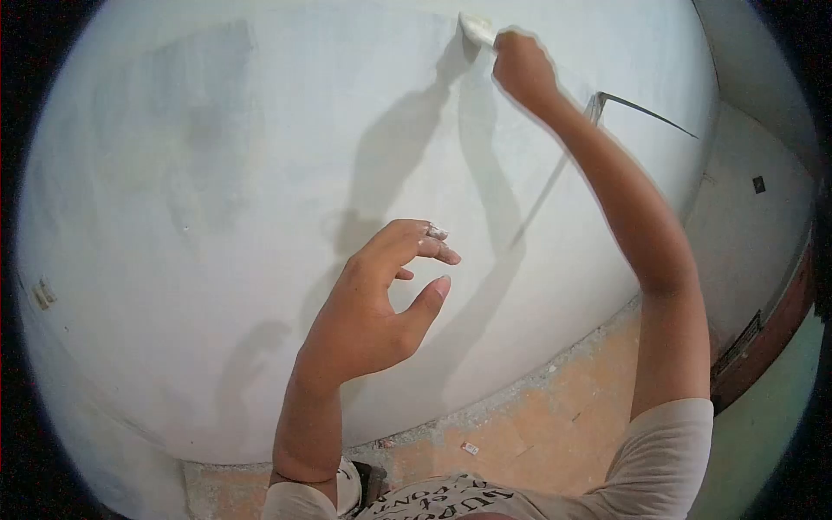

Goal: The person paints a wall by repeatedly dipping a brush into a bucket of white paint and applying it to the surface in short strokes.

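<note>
High on the white wall [286,347], my right hand [525,69] grips the handle of a putty knife [477,31] smeared with white. Its wide end meets the wall surface, and the right arm is stretched far up. My left hand [373,299] is raised in front of the wall, lower and to the left. Its fingers curve with a gap between them and the thumb, and nothing is in it. White paste coats some of its fingertips. Shadows of the arms fall across the wall, and a greyish patch [208,121] shows at its upper left.
A dark bent strip [646,113] stands out on the wall beside the right forearm. At the wall's foot lies an orange tiled floor [555,416] with crumbly debris along the edge and a small wrapper [469,448]. Low at left is a wall socket [43,293].
</note>
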Available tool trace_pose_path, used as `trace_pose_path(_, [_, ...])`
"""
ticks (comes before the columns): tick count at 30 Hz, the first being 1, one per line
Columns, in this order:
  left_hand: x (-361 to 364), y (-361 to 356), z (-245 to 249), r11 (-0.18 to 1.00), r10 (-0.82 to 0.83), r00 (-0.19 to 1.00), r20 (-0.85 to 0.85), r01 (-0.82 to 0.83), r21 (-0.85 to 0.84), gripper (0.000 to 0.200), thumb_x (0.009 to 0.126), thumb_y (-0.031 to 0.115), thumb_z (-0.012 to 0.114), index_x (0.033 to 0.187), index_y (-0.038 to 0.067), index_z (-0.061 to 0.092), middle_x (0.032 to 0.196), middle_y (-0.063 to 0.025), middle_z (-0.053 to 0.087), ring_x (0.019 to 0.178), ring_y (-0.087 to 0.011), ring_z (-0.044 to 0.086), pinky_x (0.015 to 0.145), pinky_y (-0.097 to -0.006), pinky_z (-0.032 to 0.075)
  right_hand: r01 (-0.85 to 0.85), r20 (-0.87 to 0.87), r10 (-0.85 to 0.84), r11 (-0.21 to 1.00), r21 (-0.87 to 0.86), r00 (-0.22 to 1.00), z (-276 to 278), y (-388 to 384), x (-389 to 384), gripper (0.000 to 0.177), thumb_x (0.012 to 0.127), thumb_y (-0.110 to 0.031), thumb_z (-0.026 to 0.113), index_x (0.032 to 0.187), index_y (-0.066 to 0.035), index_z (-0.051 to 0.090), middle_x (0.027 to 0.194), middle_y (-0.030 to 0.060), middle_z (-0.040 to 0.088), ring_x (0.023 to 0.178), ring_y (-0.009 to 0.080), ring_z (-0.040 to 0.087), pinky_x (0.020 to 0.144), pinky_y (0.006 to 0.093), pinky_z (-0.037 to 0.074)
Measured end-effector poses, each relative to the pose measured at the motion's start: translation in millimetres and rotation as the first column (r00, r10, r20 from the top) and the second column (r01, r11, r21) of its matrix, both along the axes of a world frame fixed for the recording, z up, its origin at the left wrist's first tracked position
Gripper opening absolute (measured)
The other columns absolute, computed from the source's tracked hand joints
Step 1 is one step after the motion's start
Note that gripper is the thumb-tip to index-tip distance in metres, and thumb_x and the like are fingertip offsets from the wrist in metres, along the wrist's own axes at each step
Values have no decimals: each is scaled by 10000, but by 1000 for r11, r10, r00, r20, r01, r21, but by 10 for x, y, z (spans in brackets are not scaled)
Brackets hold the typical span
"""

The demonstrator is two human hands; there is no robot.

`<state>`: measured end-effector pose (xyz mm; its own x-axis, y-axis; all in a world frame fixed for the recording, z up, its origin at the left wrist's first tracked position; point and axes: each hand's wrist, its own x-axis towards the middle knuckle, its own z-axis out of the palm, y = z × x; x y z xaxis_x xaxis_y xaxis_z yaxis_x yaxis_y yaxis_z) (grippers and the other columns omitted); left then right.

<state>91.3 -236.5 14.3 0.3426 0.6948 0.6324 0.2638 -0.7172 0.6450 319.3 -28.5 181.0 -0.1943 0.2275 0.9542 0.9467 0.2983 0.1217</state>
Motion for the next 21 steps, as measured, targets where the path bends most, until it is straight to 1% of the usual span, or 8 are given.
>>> trace_pose_path(2, [14,3,-47,1000,-6,1000,5,6,1,215,839,59,641,1054,61,661,1271,-123,581,1189,-239,560,907,-363,499,-53,112,56,998,-24,992,-590,6,5,138,820,3,505,919,18,601,813,254,638,796,432,633,732,541,492])
trace_pose_path(4, [23,19,-89,1000,-1,1000,-2,1,6,210,840,60,639,1049,63,662,1269,-124,581,1184,-236,561,903,-364,502,5,89,14,978,-207,996,-1019,-145,-18,103,850,2,509,931,33,564,774,235,628,771,419,627,693,527,497])
trace_pose_path(8, [30,70,150,999,-44,999,17,44,-12,210,842,60,637,1051,61,661,1273,-123,578,1183,-236,562,904,-366,501,57,100,-14,894,-444,995,-1067,-321,107,85,848,-47,585,878,25,620,791,228,642,744,409,633,684,485,519])
trace_pose_path(10, [29,57,87,997,-58,998,0,58,-44,212,845,60,634,1056,63,661,1279,-120,574,1182,-236,562,907,-367,499,-61,58,125,772,-632,990,-1050,-411,268,116,818,-109,658,811,7,654,816,215,655,792,394,638,708,449,520])
trace_pose_path(13, [31,44,3,998,-53,999,-11,52,-31,216,848,64,632,1062,59,660,1284,-121,569,1184,-236,562,909,-365,498,71,311,105,860,-505,944,-595,-490,383,115,780,-180,721,818,-75,691,848,132,682,904,315,643,749,430,499])
trace_pose_path(17, [19,1,-6,998,-60,998,-16,59,-38,237,851,68,626,1087,53,650,1284,-124,569,1186,-236,561,914,-370,495,267,408,-183,950,-160,895,41,-392,346,95,762,-165,733,840,-128,694,807,71,683,838,294,655,720,432,500])
trace_pose_path(20, [9,-35,-18,997,-55,998,-4,54,-57,272,853,60,614,1125,49,631,1284,-124,568,1180,-240,568,919,-387,497,282,368,-296,955,94,881,428,-324,265,68,758,-74,684,809,-118,676,767,70,688,810,272,678,694,438,511])
trace_pose_path(21, [-1,-46,-17,997,-51,999,-4,51,-57,272,853,60,614,1125,49,631,1284,-124,568,1180,-240,568,919,-387,497,220,345,-285,951,218,894,554,-241,288,85,721,-69,670,798,-104,662,694,69,667,703,275,688,615,420,526])
